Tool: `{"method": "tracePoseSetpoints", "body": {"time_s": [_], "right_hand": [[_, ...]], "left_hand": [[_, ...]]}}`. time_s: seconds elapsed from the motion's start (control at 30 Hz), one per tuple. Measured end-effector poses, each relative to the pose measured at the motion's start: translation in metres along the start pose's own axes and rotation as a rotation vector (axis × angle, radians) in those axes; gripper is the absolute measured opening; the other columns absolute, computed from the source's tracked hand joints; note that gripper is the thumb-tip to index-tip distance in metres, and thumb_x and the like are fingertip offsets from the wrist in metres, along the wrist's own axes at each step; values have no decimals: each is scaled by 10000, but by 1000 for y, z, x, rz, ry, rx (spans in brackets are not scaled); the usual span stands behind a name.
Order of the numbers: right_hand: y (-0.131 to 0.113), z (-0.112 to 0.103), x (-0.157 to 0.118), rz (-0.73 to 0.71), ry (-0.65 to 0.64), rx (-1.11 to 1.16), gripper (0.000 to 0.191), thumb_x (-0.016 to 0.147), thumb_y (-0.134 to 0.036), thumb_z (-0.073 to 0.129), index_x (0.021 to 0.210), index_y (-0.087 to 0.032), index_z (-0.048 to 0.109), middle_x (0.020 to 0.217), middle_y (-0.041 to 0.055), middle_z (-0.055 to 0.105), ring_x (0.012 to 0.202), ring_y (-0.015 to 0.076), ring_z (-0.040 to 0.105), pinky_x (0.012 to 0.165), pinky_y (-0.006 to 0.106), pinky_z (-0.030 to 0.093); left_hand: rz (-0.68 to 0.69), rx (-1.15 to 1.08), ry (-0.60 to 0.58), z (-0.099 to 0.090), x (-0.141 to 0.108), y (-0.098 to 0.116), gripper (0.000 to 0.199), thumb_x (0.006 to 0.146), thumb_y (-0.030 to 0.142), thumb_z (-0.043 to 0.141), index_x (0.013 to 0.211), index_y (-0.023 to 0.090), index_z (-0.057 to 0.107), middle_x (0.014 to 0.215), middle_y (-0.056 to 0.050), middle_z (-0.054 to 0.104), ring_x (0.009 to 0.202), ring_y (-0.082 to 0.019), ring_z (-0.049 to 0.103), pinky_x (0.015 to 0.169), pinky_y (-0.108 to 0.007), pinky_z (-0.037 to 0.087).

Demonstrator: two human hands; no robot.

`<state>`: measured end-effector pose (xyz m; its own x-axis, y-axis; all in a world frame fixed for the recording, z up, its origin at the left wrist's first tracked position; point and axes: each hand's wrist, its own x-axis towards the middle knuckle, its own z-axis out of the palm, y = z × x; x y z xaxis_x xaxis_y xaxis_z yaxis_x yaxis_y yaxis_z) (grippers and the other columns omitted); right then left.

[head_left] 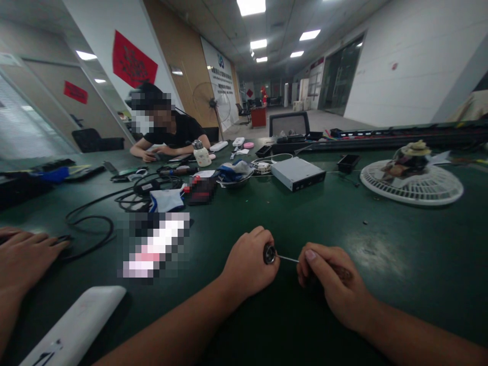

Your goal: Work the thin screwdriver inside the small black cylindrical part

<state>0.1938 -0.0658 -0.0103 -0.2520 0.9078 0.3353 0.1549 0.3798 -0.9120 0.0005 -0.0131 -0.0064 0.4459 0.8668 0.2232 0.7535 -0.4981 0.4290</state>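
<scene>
1 L hand [246, 267], 1 R hand [331, 287], 1 screwdriver [287, 258], 1 blk knob [269, 253], 1 co-worker [171, 132].

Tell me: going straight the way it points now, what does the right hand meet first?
Probably the dark round part in the left hand; the thin metal shaft from the right hand points at it, though depth is unclear.

The dark green worktop [404, 305] stretched away from the viewer, worn pale in one patch. On it lay a flat silver metal box [298, 174], a round white slotted plastic fan guard [412, 190], a small black rectangular plastic tray [348, 162], a loop of thin black cable [89, 229], a long rounded white plastic slab [72, 325], and a shallow metal dish [229, 184] heaped with blue cloth. A pixelated object [152, 244] was impossible to make out.
</scene>
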Motion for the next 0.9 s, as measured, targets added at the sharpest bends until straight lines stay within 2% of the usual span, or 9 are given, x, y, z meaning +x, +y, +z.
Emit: {"method": "tracePoseSetpoints", "body": {"time_s": [0.1,0.3,0.4,0.53,0.73,0.9], "right_hand": [[0,-1,1,12,37,-7,455,1053,-390,396,686,-186,573,606,-2,578,564,132,559,551,272,403],[0,-2,1,-41,-84,82,411,1055,-371,397,744,-188,592,671,6,615,617,137,588,594,272,431],[0,-1,1,-56,-114,52,422,1055,-373,390,734,-188,591,662,5,603,611,140,590,597,281,426],[1,1,0,-31,-37,-38,434,1054,-384,394,724,-187,594,634,-1,577,585,138,563,574,284,403],[0,2,-2,-59,54,-46,442,1057,-377,393,708,-187,585,634,2,575,583,139,566,566,283,411],[-1,-1,-2,-88,-65,44,402,1057,-340,404,739,-186,596,661,0,593,601,134,592,583,270,438]], "left_hand": [[-3,-4,-1,0,0,0,75,762,185,589,793,206,524,876,-12,574,754,-176,513,651,-306,383],[9,-6,-4,0,0,-1,65,763,180,577,793,206,526,869,-16,570,751,-177,514,657,-309,388],[18,3,0,0,1,-1,63,766,177,573,786,206,520,871,-20,572,751,-178,517,657,-308,387],[10,1,8,1,0,-1,78,755,177,587,791,206,524,880,-19,580,758,-179,522,657,-311,384],[10,-1,10,1,0,-1,70,763,191,587,794,207,527,873,-16,578,752,-179,515,656,-313,386],[16,12,-1,-1,0,0,64,764,186,576,786,205,519,872,-24,579,749,-182,519,651,-313,390]]}}
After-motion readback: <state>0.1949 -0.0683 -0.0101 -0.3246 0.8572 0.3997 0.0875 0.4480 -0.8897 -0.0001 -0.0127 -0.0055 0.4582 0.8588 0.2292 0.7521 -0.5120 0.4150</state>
